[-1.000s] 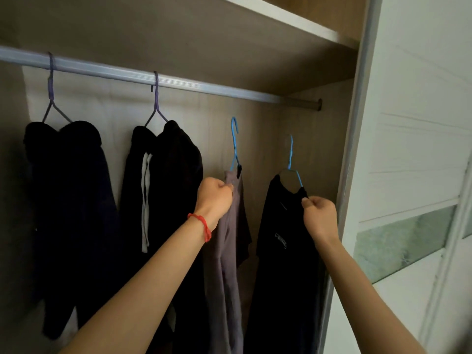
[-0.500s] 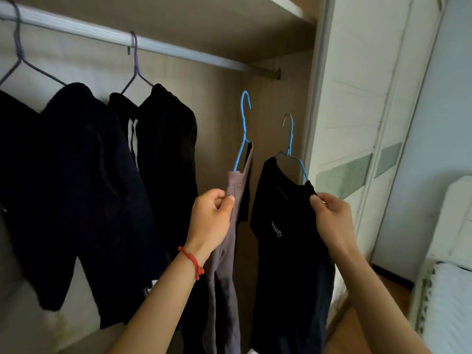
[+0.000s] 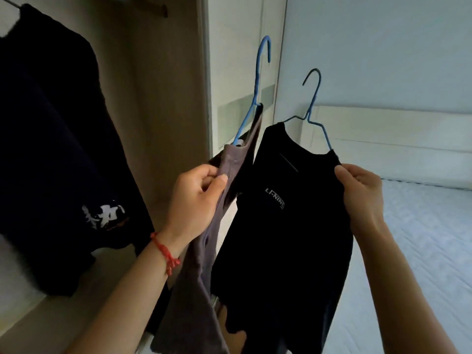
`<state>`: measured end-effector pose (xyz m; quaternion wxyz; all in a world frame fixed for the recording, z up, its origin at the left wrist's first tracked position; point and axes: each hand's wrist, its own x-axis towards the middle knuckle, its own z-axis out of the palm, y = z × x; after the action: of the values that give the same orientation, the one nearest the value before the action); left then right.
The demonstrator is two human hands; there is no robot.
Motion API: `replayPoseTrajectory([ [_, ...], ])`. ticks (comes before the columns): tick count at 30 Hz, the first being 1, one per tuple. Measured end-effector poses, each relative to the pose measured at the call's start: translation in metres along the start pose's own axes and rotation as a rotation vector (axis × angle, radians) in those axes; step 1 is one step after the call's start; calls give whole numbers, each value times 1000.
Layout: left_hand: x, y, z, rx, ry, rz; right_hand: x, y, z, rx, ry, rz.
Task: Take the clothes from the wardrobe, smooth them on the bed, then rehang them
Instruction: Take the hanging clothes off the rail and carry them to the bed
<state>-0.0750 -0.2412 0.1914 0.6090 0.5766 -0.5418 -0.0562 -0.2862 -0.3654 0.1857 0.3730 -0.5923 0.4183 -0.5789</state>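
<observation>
Item 1: grey garment (image 3: 204,254) on a bright blue hanger (image 3: 256,90). You held it off the rail, in the air in front of the wardrobe opening. Its long axis ran from upper right to lower left, tilted, with the hook at the top curling to the right. The fabric hung down past your forearm to the lower edge of the view.

Item 2: black T-shirt (image 3: 286,238) on a second blue hanger (image 3: 313,111), just right of the grey garment and also in the air. Its long axis ran nearly top to bottom, leaning slightly; the hook pointed up and curled to the left. The chest print faced you, slanted down to the right.

Item 3: surroundings. A dark garment with white print (image 3: 58,149) hung inside the wardrobe (image 3: 163,98) at left. The white wardrobe door (image 3: 240,47) stood behind the hangers. The bed (image 3: 421,238), with a pale quilted cover and a light headboard, lay at right, below a plain wall.

Item 4: hands. Your left hand (image 3: 196,200), with a red cord bracelet (image 3: 164,251) at the wrist, was curled round the grey garment near its shoulder, thumb pressed on the cloth. Your right hand (image 3: 362,195) pinched the right shoulder of the black T-shirt between thumb and curled fingers.
</observation>
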Motion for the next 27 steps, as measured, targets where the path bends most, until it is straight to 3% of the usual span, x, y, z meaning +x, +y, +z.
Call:
replayPoseTrajectory([
  [16,-102,22,180,-355,-482,-64,-104,56,-164,-328,500,204],
  [20,-140,1,230,-315,-584,-176,-133,97,-172,-386,580,312],
  [27,-210,-62,297,-128,-932,-466,-172,207,-172,-567,587,637],
])
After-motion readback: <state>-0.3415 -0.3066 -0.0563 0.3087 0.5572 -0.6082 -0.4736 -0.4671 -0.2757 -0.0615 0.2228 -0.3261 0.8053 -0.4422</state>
